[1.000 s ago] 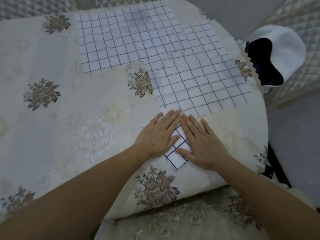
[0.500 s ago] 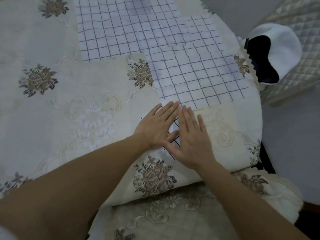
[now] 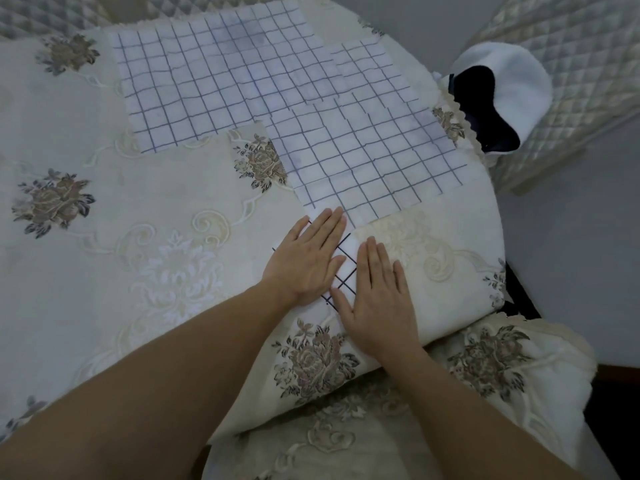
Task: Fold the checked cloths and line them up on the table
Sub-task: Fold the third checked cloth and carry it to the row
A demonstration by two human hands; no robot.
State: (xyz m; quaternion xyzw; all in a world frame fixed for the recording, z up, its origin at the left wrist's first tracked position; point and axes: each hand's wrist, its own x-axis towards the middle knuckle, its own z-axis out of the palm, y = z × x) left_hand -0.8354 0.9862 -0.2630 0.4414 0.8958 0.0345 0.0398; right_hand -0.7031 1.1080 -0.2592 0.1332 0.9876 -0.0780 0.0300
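A small folded white cloth with dark checks (image 3: 346,268) lies near the table's front edge. My left hand (image 3: 306,258) presses flat on its left part, fingers straight. My right hand (image 3: 377,292) lies flat on its right side, fingers straight and pointing away from me. Only a narrow strip of the cloth shows between the hands. Beyond them two larger checked cloths lie spread flat: one (image 3: 370,161) just past my fingertips, another (image 3: 214,81) at the back, partly under a third smaller checked piece (image 3: 374,71).
The table wears a cream embroidered tablecloth (image 3: 121,237) with brown flower motifs that hangs over the front edge. A white and dark item (image 3: 498,98) sits on a quilted chair at the right. The floor lies to the right of the table.
My right hand has slid toward me and to the right, uncovering more of the folded cloth. My left hand has stayed flat on the cloth.
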